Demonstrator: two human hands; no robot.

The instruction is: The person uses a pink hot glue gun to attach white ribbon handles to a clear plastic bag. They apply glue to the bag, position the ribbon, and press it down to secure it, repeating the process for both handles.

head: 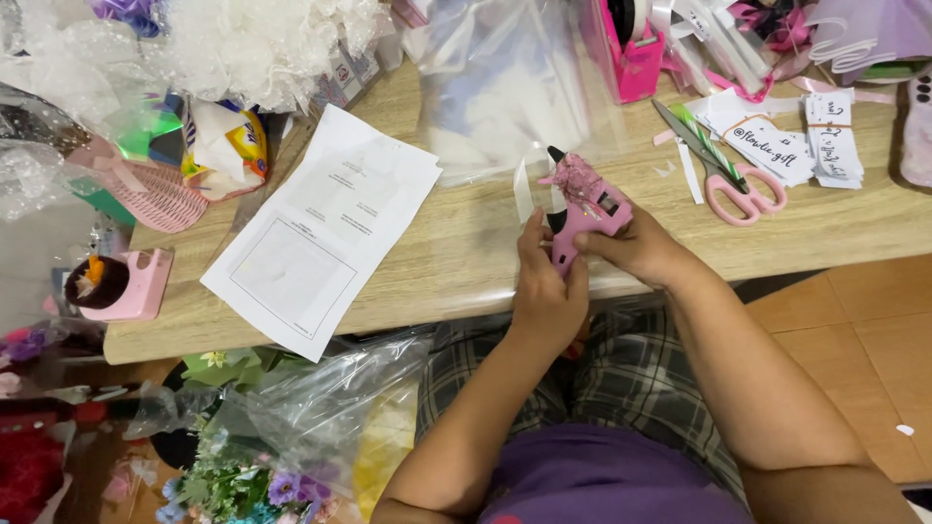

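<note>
Left hand (546, 291): wrapped round the handle of the pink glue gun (582, 206).
Right hand (631, 245): clamped on the gun's rear, at the table's near edge.
Wooden table (466, 252): paper sheet (325, 228) left of the gun, pink scissors (723, 165) right, clear film (500, 92) beyond.
Floor: orange tiles (854, 330) right; bagged flowers (282, 437) lower left.

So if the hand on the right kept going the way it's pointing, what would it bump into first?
The right hand points left, already gripping the pink glue gun. Right past that it would probably meet the left hand, though depth is hard to judge.
</note>
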